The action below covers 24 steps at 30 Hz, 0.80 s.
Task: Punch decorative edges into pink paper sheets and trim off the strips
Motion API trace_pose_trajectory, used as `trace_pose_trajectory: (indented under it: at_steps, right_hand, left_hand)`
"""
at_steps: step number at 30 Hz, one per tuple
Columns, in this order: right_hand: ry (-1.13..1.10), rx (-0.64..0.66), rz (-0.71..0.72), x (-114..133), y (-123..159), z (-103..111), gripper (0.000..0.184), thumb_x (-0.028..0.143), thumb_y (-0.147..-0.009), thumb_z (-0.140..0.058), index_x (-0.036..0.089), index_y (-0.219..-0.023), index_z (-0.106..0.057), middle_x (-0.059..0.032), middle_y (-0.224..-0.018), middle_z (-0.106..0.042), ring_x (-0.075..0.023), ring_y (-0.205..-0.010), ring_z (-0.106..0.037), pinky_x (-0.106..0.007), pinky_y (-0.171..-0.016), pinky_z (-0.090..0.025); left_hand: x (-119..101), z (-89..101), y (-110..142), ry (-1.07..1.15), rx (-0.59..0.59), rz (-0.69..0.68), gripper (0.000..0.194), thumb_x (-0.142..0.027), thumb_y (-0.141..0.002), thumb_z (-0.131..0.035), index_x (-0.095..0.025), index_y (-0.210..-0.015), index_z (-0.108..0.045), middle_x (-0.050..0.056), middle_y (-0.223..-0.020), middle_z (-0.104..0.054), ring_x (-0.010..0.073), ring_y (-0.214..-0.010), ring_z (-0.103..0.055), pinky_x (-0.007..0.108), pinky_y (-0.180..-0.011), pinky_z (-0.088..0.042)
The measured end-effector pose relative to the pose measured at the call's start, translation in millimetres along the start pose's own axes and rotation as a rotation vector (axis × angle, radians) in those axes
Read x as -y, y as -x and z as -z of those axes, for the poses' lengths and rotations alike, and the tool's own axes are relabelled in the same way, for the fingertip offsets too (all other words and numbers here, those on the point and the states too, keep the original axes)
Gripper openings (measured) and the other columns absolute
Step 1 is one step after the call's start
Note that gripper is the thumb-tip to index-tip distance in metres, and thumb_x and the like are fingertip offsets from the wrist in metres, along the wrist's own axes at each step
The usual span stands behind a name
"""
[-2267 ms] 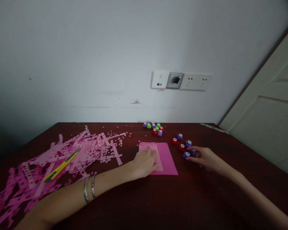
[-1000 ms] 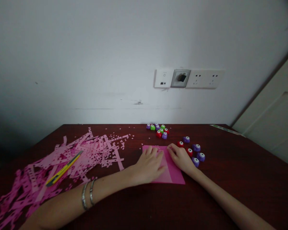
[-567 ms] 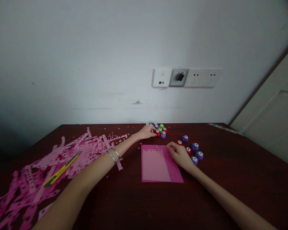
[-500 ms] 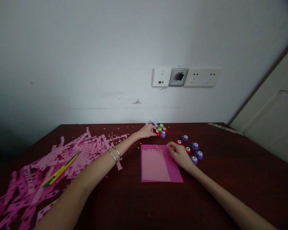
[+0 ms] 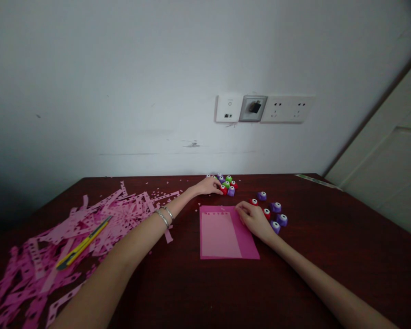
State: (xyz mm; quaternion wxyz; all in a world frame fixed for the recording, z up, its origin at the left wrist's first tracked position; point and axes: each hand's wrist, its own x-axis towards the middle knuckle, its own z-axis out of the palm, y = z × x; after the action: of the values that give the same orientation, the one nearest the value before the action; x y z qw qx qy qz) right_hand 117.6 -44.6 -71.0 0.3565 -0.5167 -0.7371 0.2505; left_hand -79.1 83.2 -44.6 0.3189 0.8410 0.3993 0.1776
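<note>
- Curling beside a far cluster of small rounded red, green and purple plastic pieces [image 5: 227, 184], the left hand [image 5: 208, 185] has thumb and forefinger partly closed at a red piece [image 5: 223, 190]; whether that grip bears on it, I cannot tell.
- The right hand [image 5: 255, 221] lies over the right part of a deep-pink paper sheet [image 5: 248, 244], fingers bent inward; whether its grip pinches anything is hidden.
- A pale-pink paper sheet [image 5: 221, 235] lies on the deep-pink one's left part.
- Beside the right hand, purple pieces [image 5: 281, 220] rest on the dark reddish-brown surface [image 5: 212, 292].
- Well left, a yellow-and-grey utility knife [image 5: 84, 243] lies on cut pink paper strips [image 5: 60, 230].
</note>
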Motion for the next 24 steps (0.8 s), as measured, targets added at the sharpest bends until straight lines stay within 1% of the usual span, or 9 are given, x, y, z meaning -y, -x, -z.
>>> trace_pose_trajectory:
  at_steps: [5,10,13,15,17,20,22,24]
  right_hand:
    - [-0.068,-0.024,-0.006,7.0,-2.1,3.6,0.026,0.036,-0.083,-0.044,0.016,-0.079,-0.059,0.0032,-0.048,-0.051,-0.0112,-0.041,-0.045,-0.022,-0.042,-0.033]
    - [-0.093,-0.089,0.014,21.8,-15.3,11.0,0.03,0.037,-0.08,-0.05,0.013,-0.087,-0.065,-0.0031,-0.059,-0.063,-0.0125,-0.045,-0.052,-0.023,-0.043,-0.04]
    - [-0.101,-0.06,-0.018,26.9,-25.4,8.7,0.03,0.034,-0.079,-0.051,0.012,-0.091,-0.067,-0.0061,-0.069,-0.068,-0.0132,-0.045,-0.056,-0.024,-0.044,-0.044]
    - [-0.079,-0.03,-0.032,27.3,-30.7,4.0,0.029,0.031,-0.079,-0.05,0.012,-0.094,-0.068,-0.0064,-0.073,-0.07,-0.0127,-0.042,-0.056,-0.024,-0.042,-0.044]
    - [-0.062,-0.005,-0.025,26.0,-34.1,-1.8,0.029,0.029,-0.08,-0.049,0.013,-0.093,-0.069,-0.0057,-0.073,-0.071,-0.0128,-0.042,-0.056,-0.024,-0.042,-0.044]
    - [-0.046,0.017,0.012,24.0,-35.4,-9.0,0.029,0.027,-0.081,-0.048,0.013,-0.091,-0.071,-0.0061,-0.072,-0.071,-0.0163,-0.052,-0.062,-0.026,-0.051,-0.048]
    - [-0.031,0.022,0.046,24.3,-34.4,-11.9,0.029,0.026,-0.08,-0.048,0.013,-0.094,-0.07,-0.0075,-0.078,-0.072,-0.0191,-0.064,-0.065,-0.028,-0.059,-0.049]
    - [-0.034,0.028,0.065,26.1,-32.6,-13.5,0.03,0.025,-0.081,-0.048,0.014,-0.097,-0.07,-0.008,-0.085,-0.072,-0.0203,-0.072,-0.065,-0.028,-0.064,-0.049]
  left_hand:
    - [-1.6,-0.5,14.4,0.003,-0.122,-0.053,0.032,-0.044,-0.064,-0.067,-0.013,-0.071,-0.065,-0.005,-0.049,-0.047,0.0085,-0.047,-0.04,0.022,-0.046,-0.026]
    - [-13.8,0.1,38.5,-0.027,-0.258,-0.044,0.032,-0.044,-0.066,-0.065,-0.013,-0.075,-0.065,-0.002,-0.057,-0.054,0.0097,-0.052,-0.046,0.021,-0.049,-0.03]
    - [-23.8,-1.9,54.3,-0.065,-0.304,-0.017,0.031,-0.043,-0.065,-0.065,-0.014,-0.077,-0.065,0.0,-0.065,-0.06,0.0114,-0.058,-0.051,0.022,-0.053,-0.034]
    - [-29.5,-4.5,63.4,-0.095,-0.326,0.002,0.03,-0.042,-0.065,-0.065,-0.015,-0.078,-0.066,0.002,-0.071,-0.063,0.0129,-0.063,-0.053,0.023,-0.056,-0.036]
    - [-33.0,-7.7,70.1,-0.123,-0.345,0.024,0.028,-0.04,-0.065,-0.065,-0.016,-0.079,-0.066,0.003,-0.075,-0.065,0.0138,-0.065,-0.055,0.023,-0.057,-0.037]
    - [-33.4,-12.7,74.4,-0.125,-0.344,0.067,0.026,-0.039,-0.065,-0.065,-0.017,-0.079,-0.066,0.003,-0.075,-0.066,0.0144,-0.065,-0.056,0.023,-0.056,-0.037]
    - [-31.6,-15.8,74.1,-0.091,-0.338,0.071,0.025,-0.039,-0.065,-0.065,-0.017,-0.078,-0.066,0.002,-0.072,-0.065,0.0144,-0.064,-0.057,0.023,-0.055,-0.037]
    - [-29.9,-18.7,72.3,-0.047,-0.339,0.059,0.024,-0.038,-0.066,-0.065,-0.016,-0.076,-0.066,0.002,-0.069,-0.065,0.014,-0.063,-0.057,0.023,-0.054,-0.037]
